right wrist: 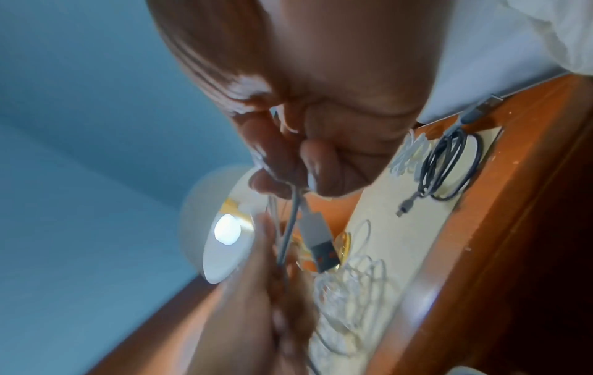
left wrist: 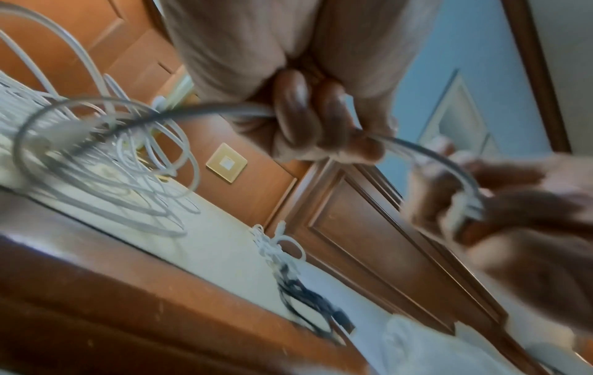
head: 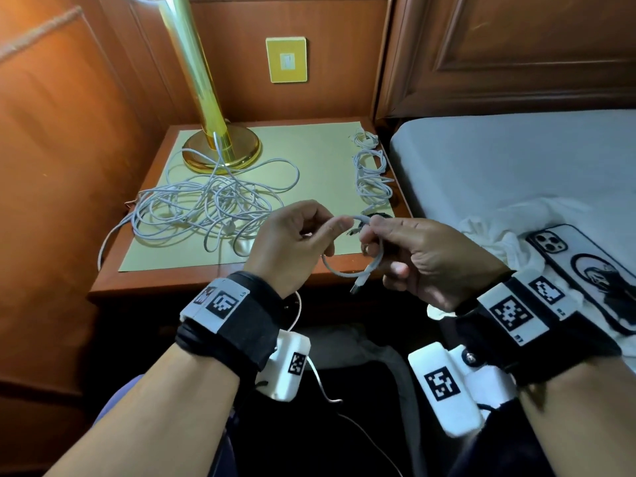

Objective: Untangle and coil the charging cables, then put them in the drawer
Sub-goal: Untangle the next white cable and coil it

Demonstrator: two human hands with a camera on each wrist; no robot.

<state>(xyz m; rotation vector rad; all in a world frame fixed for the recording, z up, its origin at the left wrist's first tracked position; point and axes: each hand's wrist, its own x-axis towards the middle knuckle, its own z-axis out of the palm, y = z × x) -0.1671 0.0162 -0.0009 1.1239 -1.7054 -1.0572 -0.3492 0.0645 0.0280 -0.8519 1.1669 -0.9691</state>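
Both forearms reach forward from the bottom of the head view, each wrist wrapped in a black band carrying white marker blocks. Held above the front edge of the nightstand (head: 113, 287), the left hand (head: 292, 246) has its back toward the camera, fingers curled, thumb and forefinger pinching the top of a short grey cable (head: 344, 270). Opposite it the right hand (head: 433, 259) is turned knuckles up, its fingers (right wrist: 317, 162) curled round the same cable. Between the two hands the cable forms a small loop standing roughly upright, its lower arc sagging toward the front edge; its USB plug (right wrist: 320, 246) hangs free below the right hand, long axis running down and toward the person, metal tip lowest. On the pale mat (head: 309, 156) covering the nightstand, a loose tangle of white cables (head: 206, 204) spreads over the left half, reaching the brass base of the lamp (head: 220, 146) at the back left. Along the right edge lie bundled white cables (head: 371, 173), and a coiled dark cable (right wrist: 449, 165) sits at the front right corner. Right of the nightstand, on the bed (head: 516, 160), a phone (head: 585, 273) rests face down on crumpled white cloth (head: 495, 235).
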